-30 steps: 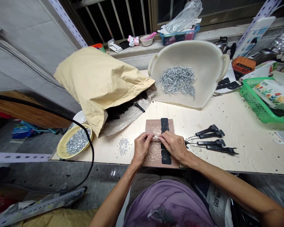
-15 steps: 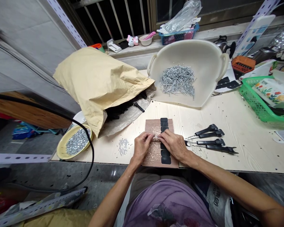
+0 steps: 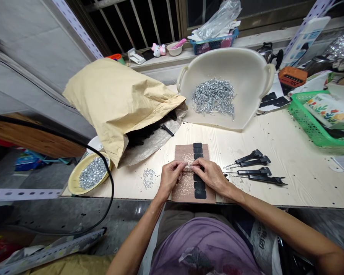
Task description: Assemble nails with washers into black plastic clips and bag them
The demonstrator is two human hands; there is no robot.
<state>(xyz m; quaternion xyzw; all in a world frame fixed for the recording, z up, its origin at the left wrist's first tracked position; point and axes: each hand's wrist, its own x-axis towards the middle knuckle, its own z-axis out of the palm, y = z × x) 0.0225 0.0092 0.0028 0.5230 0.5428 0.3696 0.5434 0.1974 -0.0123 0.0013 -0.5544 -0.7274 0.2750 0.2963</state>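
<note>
View: head, looking down at both hands on the surface (image 3: 304,179).
Left hand (image 3: 169,178): fingers curled narrow, pinching at the pale specks (image 3: 189,166); we can't tell exactly what the specks are.
Right hand (image 3: 212,176): also narrow, fingertips (image 3: 195,163) meeting the left hand's over the same specks.
Thing's place: specks lie between both hands' fingertips and on the brown board (image 3: 180,194), right under the hands.
Beside hands: black rubber pads (image 3: 200,186) in a column on the board, partly under the right hand.
Right of board: four black-handled tools (image 3: 255,172) with metal tips, near the right hand.
Left of board: small pile of screws (image 3: 148,178) on the surface.
Further off: white tray (image 3: 246,72) holding nails (image 3: 213,96); yellow plate (image 3: 74,179) of small metal parts (image 3: 93,173); paper sack (image 3: 114,103).
</note>
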